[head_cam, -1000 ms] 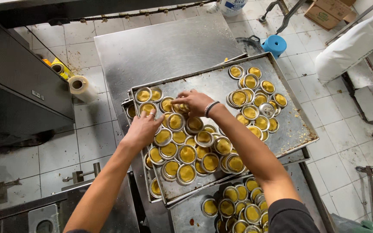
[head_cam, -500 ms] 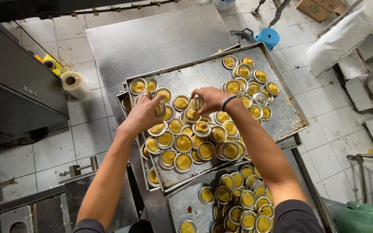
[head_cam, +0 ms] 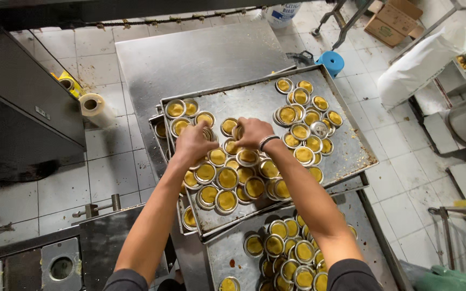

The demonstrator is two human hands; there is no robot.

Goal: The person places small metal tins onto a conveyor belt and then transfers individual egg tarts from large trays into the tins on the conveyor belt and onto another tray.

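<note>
White floor tiles surround a steel table, seen from the head camera, carrying stacked metal baking trays. On the top tray lie small round tins of yellow filling in two clusters: one at the far right, well apart from the hands, and a tightly packed group at the near left, tins touching so they fit together. Both hands work at this group's far edge. Left hand is curled around a tin; right hand is closed on another, wristband visible. A lower tray holds more filled tins. A plastic roll lies on the floor.
</note>
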